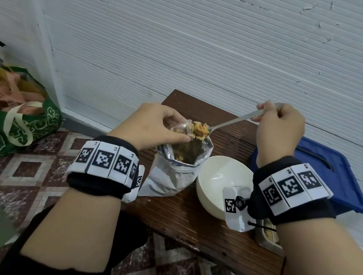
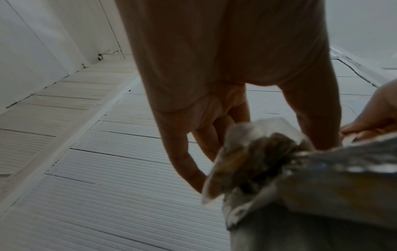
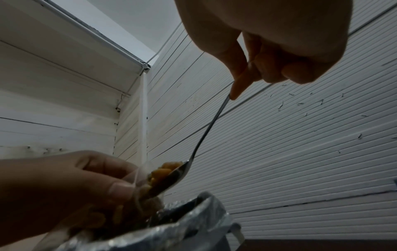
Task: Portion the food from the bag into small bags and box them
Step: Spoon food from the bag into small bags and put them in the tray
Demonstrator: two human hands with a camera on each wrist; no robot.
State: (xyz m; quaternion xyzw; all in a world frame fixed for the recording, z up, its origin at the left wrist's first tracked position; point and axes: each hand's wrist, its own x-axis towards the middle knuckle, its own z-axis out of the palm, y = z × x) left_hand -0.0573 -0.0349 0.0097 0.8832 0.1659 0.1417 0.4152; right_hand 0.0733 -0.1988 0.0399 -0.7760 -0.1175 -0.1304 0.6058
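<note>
Dark brown slatted wooden desk (image 1: 218,216), low, set against the white ribbed wall. On it: silver foil bag (image 1: 173,174) standing upright, top open, at about 10 o'clock of the desk's middle. White bowl (image 1: 219,179) just beside the bag, at its 3 o'clock. Metal tray (image 1: 267,240) at the desk's 4 o'clock edge, mostly hidden by the right wrist.

Patterned tile floor (image 1: 30,168) carries the desk. On the floor: green shopping bag (image 1: 18,125) at 9 o'clock, well apart; blue lidded box (image 1: 340,176) at 3 o'clock, next to the desk.
</note>
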